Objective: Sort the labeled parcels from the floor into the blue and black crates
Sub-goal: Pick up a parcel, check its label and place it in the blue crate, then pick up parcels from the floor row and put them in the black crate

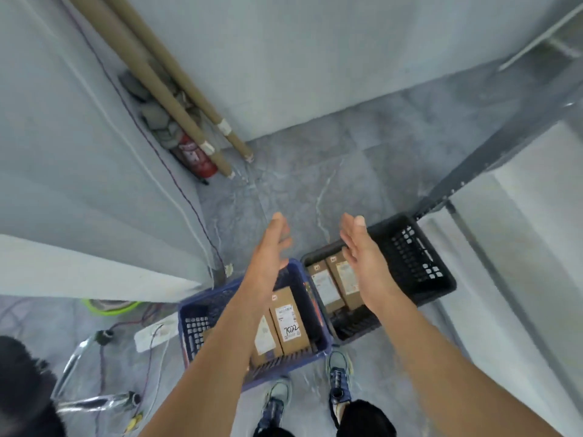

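A blue crate (192, 313) stands on the floor just ahead of my feet and holds brown cardboard parcels (288, 321) with white labels. To its right stands a black crate (422, 263), and two labelled parcels (328, 283) lie side by side in its left half. My left hand (269, 250) hovers above the blue crate's far edge, palm facing right, fingers spread and holding nothing. My right hand (359, 250) floats over the black crate's left side, palm facing left, also spread and bare. My forearms hide part of each crate.
Long cardboard tubes (176, 89) and a red fire extinguisher (197, 157) lean in the far corner. A white partition (79, 184) rises at left, a grey metal frame (492, 159) at right. Cables, a power strip (154, 334) and chrome chair legs (79, 373) lie at lower left.
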Tool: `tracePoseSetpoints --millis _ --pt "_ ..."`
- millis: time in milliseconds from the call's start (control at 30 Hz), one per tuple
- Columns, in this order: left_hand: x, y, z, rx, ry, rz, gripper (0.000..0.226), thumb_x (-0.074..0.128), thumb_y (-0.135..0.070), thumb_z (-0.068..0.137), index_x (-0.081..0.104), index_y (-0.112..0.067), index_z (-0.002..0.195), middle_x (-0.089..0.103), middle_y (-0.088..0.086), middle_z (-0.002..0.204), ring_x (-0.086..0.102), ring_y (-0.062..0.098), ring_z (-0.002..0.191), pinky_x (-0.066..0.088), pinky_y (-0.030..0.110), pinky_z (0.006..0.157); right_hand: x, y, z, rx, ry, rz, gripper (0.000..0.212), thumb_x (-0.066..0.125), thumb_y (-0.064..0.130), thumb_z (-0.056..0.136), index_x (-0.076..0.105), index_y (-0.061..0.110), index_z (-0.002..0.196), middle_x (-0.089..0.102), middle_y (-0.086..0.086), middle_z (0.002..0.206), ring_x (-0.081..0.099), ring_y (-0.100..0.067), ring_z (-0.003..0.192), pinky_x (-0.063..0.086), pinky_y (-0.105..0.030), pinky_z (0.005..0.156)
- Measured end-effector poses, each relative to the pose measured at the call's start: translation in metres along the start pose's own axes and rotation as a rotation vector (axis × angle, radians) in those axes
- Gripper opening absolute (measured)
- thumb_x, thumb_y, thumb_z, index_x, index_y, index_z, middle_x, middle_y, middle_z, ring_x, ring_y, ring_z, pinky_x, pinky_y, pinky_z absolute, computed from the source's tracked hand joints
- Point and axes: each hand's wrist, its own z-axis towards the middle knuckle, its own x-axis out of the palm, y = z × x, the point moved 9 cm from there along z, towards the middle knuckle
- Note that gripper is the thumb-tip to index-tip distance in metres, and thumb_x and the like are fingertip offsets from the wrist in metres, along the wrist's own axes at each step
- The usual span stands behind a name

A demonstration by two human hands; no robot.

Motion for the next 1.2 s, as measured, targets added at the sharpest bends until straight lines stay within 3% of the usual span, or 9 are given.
tracePoseSetpoints --millis 167,267,367,467,500,567,667,867,1200 --pt "0.041 -0.081 -0.049 0.124 0.135 0.039 0.06 0.031 -0.058 0.105 0.051 -0.021 0.148 0.055 -0.002 0.147 0.054 0.015 0.13 0.039 0.046 0.113 -0.033 0.099 -0.069 -0.161 -0.107 0.043 0.082 0.032 0.073 0.096 0.032 0.031 0.167 0.033 0.012 0.17 0.032 -0.008 0.154 0.023 -0.034 0.128" --pt "0.071 -0.117 -0.088 0.203 0.254 0.082 0.058 0.033 -0.058 0.105 0.052 -0.023 0.147 0.056 -0.003 0.146 0.055 0.015 0.13 0.039 0.046 0.113 -0.051 0.14 -0.12 -0.261 -0.206 0.089 0.067 0.027 0.064 0.108 0.033 0.032 0.166 0.037 0.019 0.163 0.035 -0.001 0.148 0.027 -0.026 0.12" --pt "0.097 -0.139 -0.133 0.252 0.377 0.106 0.055 0.035 -0.057 0.105 0.055 -0.023 0.143 0.059 -0.004 0.141 0.057 0.014 0.127 0.042 0.042 0.105 -0.069 0.161 -0.181 -0.328 -0.339 0.118 0.064 0.027 0.066 0.106 0.039 0.037 0.162 0.042 0.022 0.16 0.042 0.005 0.141 0.032 -0.018 0.111" --pt "0.123 -0.15 -0.181 0.302 0.524 0.175 0.051 0.037 -0.058 0.104 0.06 -0.026 0.136 0.063 -0.005 0.135 0.059 0.012 0.121 0.044 0.043 0.102 -0.083 0.172 -0.246 -0.388 -0.461 0.157 0.042 0.027 0.064 0.105 0.053 0.049 0.135 0.056 0.037 0.131 0.055 0.018 0.12 0.04 -0.007 0.097" --pt "0.133 -0.15 -0.2 0.32 0.585 0.203 0.049 0.037 -0.059 0.103 0.061 -0.028 0.133 0.063 -0.006 0.133 0.06 0.01 0.119 0.044 0.043 0.1 -0.088 0.172 -0.269 -0.394 -0.5 0.168 0.04 0.026 0.062 0.107 0.053 0.048 0.133 0.056 0.037 0.13 0.055 0.015 0.122 0.04 -0.01 0.102" --pt "0.151 -0.145 -0.235 0.338 0.7 0.258 0.047 0.037 -0.059 0.103 0.061 -0.029 0.13 0.064 -0.007 0.13 0.059 0.008 0.118 0.044 0.041 0.098 -0.103 0.167 -0.312 -0.447 -0.596 0.183 0.058 0.027 0.065 0.105 0.047 0.039 0.153 0.05 0.023 0.155 0.047 0.003 0.142 0.035 -0.027 0.121" --pt "0.179 -0.133 -0.282 0.374 0.837 0.334 0.061 0.042 -0.069 0.091 0.06 -0.029 0.133 0.063 -0.006 0.134 0.058 0.011 0.123 0.044 0.045 0.105 -0.125 0.156 -0.369 -0.488 -0.724 0.231 0.086 0.03 0.076 0.093 0.035 0.03 0.165 0.034 0.01 0.171 0.034 -0.009 0.155 0.024 -0.043 0.131" --pt "0.251 -0.066 -0.399 0.402 1.109 0.494 0.053 0.038 -0.063 0.1 0.061 -0.028 0.133 0.064 -0.005 0.134 0.06 0.013 0.122 0.045 0.049 0.107 -0.185 0.086 -0.509 -0.526 -1.022 0.407 0.064 0.027 0.058 0.111 0.035 0.025 0.166 0.036 0.009 0.17 0.036 -0.008 0.154 0.026 -0.04 0.131" --pt "0.317 0.144 -0.632 0.305 1.533 0.785 0.053 0.038 -0.067 0.1 0.063 -0.032 0.132 0.067 -0.01 0.131 0.062 0.01 0.122 0.047 0.045 0.106 -0.234 -0.101 -0.757 -0.483 -1.447 0.634 0.076 0.03 0.077 0.099 0.037 0.037 0.163 0.039 0.014 0.168 0.036 -0.007 0.154 0.025 -0.043 0.131"
